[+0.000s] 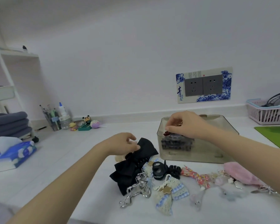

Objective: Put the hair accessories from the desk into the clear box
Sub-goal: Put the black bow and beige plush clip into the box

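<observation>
A clear smoky box [223,143] stands on the white desk, with dark hair clips [176,143] inside at its left end. My right hand [186,123] reaches into the box and pinches a small dark red clip [166,133] above those clips. My left hand [124,144] grips the upper edge of a big black bow [131,167] lying left of the box. In front of the box lie black claw clips [160,170], a silver metal clip [136,191], blue lace bows [170,194], a red patterned bow [196,175] and pink fluffy pieces [239,173].
A pink basket [265,113] and a green mat [276,135] are at the right. A pen cup [52,118], bottle and small figurines [86,123] stand by the back wall. A blue tissue pack [14,156] and folded grey cloths [8,123] are at the left.
</observation>
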A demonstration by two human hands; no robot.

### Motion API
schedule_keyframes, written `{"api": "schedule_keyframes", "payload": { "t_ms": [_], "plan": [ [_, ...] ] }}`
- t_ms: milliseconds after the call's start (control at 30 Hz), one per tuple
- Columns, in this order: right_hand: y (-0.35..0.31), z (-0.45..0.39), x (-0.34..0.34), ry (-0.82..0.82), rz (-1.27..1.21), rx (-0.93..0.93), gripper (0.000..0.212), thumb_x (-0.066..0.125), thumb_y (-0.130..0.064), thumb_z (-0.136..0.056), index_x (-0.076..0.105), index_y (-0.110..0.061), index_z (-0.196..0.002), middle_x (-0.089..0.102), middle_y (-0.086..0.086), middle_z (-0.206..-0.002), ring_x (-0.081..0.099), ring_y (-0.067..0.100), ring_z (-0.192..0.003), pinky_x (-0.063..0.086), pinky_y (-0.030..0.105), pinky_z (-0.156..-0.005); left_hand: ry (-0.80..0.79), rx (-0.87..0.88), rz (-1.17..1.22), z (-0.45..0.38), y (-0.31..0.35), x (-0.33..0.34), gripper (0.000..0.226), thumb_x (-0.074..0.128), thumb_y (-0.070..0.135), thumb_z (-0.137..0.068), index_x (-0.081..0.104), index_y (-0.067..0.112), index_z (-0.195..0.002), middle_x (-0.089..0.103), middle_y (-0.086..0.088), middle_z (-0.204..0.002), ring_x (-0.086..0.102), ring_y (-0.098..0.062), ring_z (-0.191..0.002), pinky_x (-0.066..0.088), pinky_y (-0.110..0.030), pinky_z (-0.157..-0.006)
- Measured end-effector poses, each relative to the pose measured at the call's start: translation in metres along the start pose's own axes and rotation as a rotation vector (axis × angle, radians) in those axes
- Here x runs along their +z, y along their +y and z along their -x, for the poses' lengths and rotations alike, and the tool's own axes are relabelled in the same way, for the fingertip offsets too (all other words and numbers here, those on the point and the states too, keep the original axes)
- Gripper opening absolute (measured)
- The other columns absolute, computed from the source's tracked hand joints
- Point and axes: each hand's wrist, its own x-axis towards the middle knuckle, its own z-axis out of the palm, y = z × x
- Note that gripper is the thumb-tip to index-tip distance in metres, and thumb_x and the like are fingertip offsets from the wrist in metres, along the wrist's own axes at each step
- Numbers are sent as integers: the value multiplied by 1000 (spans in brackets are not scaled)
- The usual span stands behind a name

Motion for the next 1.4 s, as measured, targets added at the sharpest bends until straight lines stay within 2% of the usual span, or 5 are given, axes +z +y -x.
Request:
{"api": "schedule_keyframes", "payload": {
  "t_ms": [433,833,1033,1200,1400],
  "plan": [
    [-16,18,28,-130,-26,-93,7,67,-37,-77,66,-31,-79,69,-8,-89,64,7,-85,53,34,-84,97,-17,86,28,-3,28,35,73,30,-78,67,8,-105,55,10,-83,51,-13,-86,37,-19,-67],
    [-17,19,29,-47,-28,-75,28,56,-44,-84,56,-34,-110,54,-7,-108,55,7,-88,47,27,-82,215,83,208,40,16,-2,20,75,15,-74,72,14,-94,61,14,-70,58,-8,-68,42,-7,-57],
    [-32,16,13,3,-154,-32,31,47,-36,-92,58,-26,-120,57,-8,-111,56,9,-95,41,16,-72,327,260,185,40,33,-19,14,74,12,-72,72,21,-83,65,5,-98,61,-11,-91,47,-23,-82],
    [-33,13,-9,-87,-343,113,33,40,-42,-94,62,-30,-116,62,-6,-120,55,13,-112,41,30,-100,411,406,254,37,58,-24,18,73,7,-72,74,20,-85,63,8,-98,58,-7,-95,44,-18,-87],
    [-19,4,-38,-87,-472,244,38,37,-48,-94,65,-29,-111,67,-5,-113,57,16,-111,34,35,-108,496,541,259,24,92,-21,20,71,3,-72,72,15,-87,59,14,-92,58,-10,-95,44,-17,-88]
  ]
}}
